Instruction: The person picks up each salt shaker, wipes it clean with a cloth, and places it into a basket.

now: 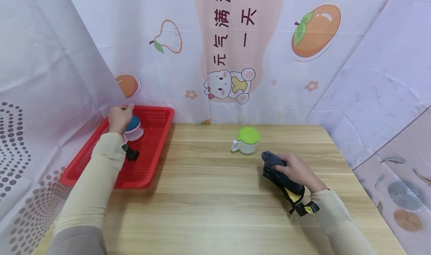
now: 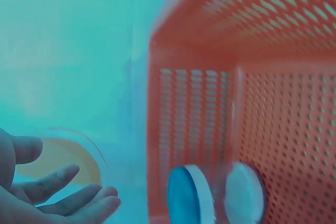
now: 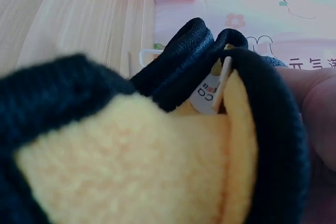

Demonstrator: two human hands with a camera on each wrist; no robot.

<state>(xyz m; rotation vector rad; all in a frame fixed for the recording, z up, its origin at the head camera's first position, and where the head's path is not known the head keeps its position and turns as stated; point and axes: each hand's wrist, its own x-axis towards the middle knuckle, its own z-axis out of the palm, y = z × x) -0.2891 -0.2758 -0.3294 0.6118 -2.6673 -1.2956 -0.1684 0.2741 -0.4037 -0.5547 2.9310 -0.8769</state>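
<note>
My left hand is over the back left of a red plastic basket, its fingers apart and holding nothing in the left wrist view. Below it in the basket stands a small clear jar with a blue lid, partly hidden by the hand. At the right of the table, my right hand grips a dark navy soft shoe with yellow fleece lining. The right wrist view looks into the shoe's opening, where a small white printed label shows. Fingers hide part of its side.
A small clear seasoning jar with a green lid and a white handle stands near the table's back edge, left of the shoe. Printed cloth hangs behind the wooden table and along both sides.
</note>
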